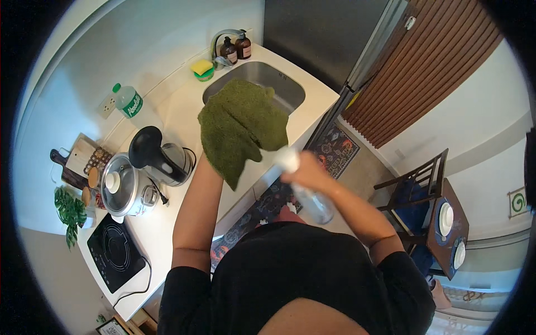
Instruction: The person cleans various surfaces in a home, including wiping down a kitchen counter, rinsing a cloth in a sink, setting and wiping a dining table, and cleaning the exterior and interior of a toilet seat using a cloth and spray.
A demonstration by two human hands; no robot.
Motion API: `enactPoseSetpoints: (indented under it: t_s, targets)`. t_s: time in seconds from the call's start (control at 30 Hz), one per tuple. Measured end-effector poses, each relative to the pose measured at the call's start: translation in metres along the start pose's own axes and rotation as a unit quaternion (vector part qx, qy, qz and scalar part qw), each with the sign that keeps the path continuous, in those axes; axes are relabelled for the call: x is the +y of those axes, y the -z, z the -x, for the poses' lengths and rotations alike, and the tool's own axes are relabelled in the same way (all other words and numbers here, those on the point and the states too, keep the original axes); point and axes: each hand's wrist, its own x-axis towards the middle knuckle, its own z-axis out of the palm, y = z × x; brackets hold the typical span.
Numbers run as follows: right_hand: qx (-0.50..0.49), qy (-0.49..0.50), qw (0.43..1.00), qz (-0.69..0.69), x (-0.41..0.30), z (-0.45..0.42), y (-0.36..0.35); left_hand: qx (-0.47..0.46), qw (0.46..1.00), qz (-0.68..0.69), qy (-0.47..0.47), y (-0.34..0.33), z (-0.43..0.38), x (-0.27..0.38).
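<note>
A green towelling cloth (247, 121) drapes over my left hand and hides it, fingers and all. My left forearm (196, 217) reaches up beneath the cloth, which hangs above the counter and the near part of the steel sink (293, 93). My right hand (312, 171) grips a clear spray bottle (312, 205) around its neck, just under the white spray head. Both that hand and the bottle are blurred. The bottle is tilted, with its head towards the cloth and its base towards my body, out past the counter's front edge.
Along the white counter (176, 104) stand a faucet (215, 46), two brown pump bottles (235, 49), a yellow sponge (202, 67), a plastic bottle (130, 102), an electric kettle (161, 159), a lidded cooker (125, 184) and an induction hob (116, 253). A refrigerator (314, 37) borders the sink end.
</note>
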Motion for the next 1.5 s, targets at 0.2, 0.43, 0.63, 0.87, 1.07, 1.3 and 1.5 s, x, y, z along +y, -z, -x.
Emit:
enactPoseSetpoints:
  t_s: [0.2, 0.43, 0.63, 0.87, 1.07, 1.3, 1.5]
  targets:
    - [0.14, 0.166, 0.975, -0.045, -0.048, -0.05, 0.068, -0.006, 0.884, -0.45, -0.126, -0.009, -0.021, -0.013]
    - [-0.004, 0.14, 0.99, -0.03, -0.013, -0.04, 0.035, 0.092, 0.996, -0.018, -0.007, -0.011, -0.027, -0.004]
    - [0.047, 0.136, 0.987, -0.068, -0.067, -0.063, 0.087, 0.044, 0.668, -0.73, -0.136, -0.012, -0.033, -0.005]
    - [-0.078, 0.18, 0.981, 0.002, -0.018, -0.047, 0.04, 0.068, 0.997, 0.001, -0.037, -0.014, -0.035, -0.003]
    - [0.062, 0.141, 0.988, 0.008, -0.028, -0.104, 0.091, 0.104, 0.88, -0.442, -0.143, -0.002, -0.041, -0.007]
    - [0.038, 0.356, 0.933, 0.036, -0.044, -0.061, 0.03, 0.087, 0.988, -0.107, -0.071, -0.009, -0.04, 0.0]
    - [0.046, 0.155, 0.986, -0.031, -0.027, -0.111, 0.095, 0.058, 0.593, -0.794, -0.12, -0.026, -0.035, 0.025]
